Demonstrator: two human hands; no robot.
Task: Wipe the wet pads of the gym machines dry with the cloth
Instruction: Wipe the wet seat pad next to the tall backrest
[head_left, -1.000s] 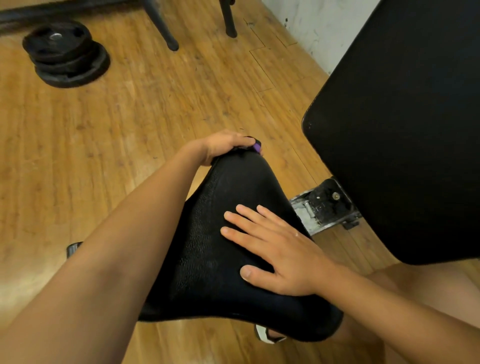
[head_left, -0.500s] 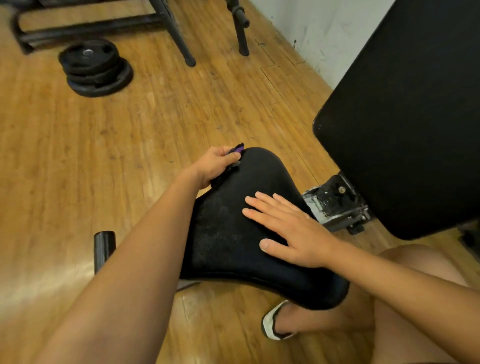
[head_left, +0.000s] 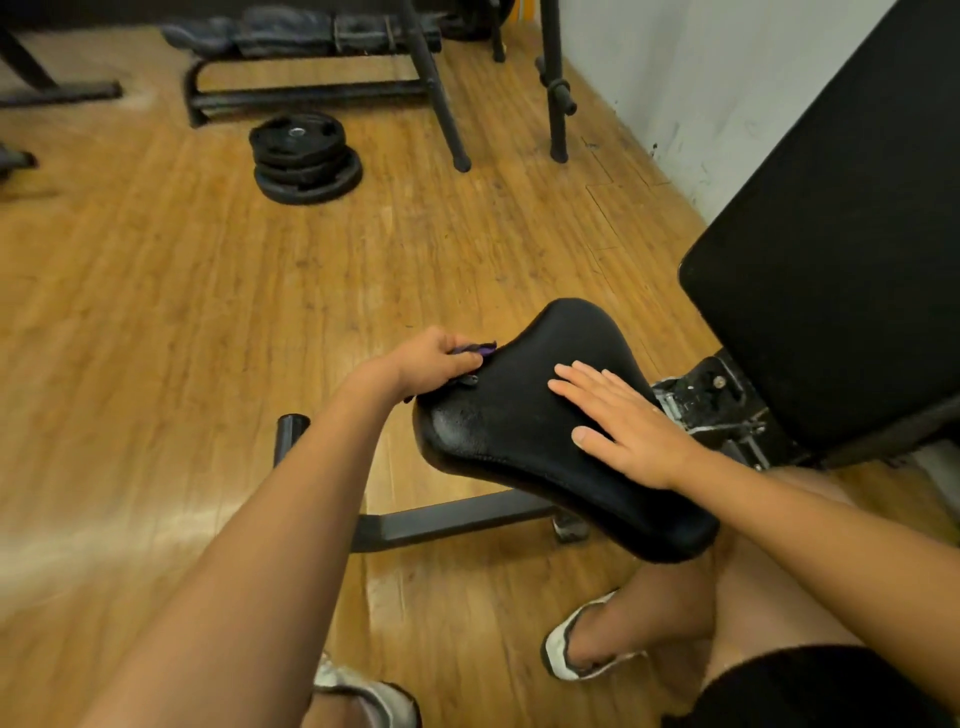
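1. Wiping the seat pad (head_left: 519, 431) dry looks like the step in hand: the left hand (head_left: 439, 358) holds a bunched purple cloth (head_left: 483, 349) against the pad's ten o'clock edge.
2. To do it well, I would spread the cloth out under flat fingers rather than work with a small wad, since little of it meets the surface now.
3. Overlapping strokes from the narrow twelve o'clock nose down to the broad five o'clock end should leave no strip missed. The rolled edges and the seam want a pass too.
4. A glossy patch at the pad's eight o'clock corner may be moisture and seems worth firm pressure.
5. The left arm reaches forward from seven o'clock of the view, and its fingers are curled tight round the cloth.
6. The right hand (head_left: 623, 421) lies palm down on the pad's three o'clock side, fingers straight and close together, gripping nothing. It appears to steady the pad against the wiping push.
7. The large back pad (head_left: 831, 249) stands at two o'clock of the view, apart from both hands. Whether it is wet or dry I cannot tell.
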